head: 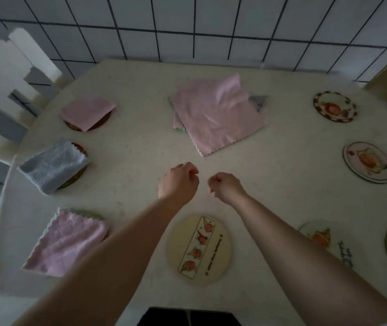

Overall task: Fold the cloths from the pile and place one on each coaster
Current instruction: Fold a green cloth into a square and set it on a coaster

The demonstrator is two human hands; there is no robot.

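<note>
Hands, left and right, hover loosely curled, holding nothing. Pink cloth atop the pile looks soft and limp; pinch its near corners.

Dim light, pale speckled table, white tiled floor, white chair.
</note>
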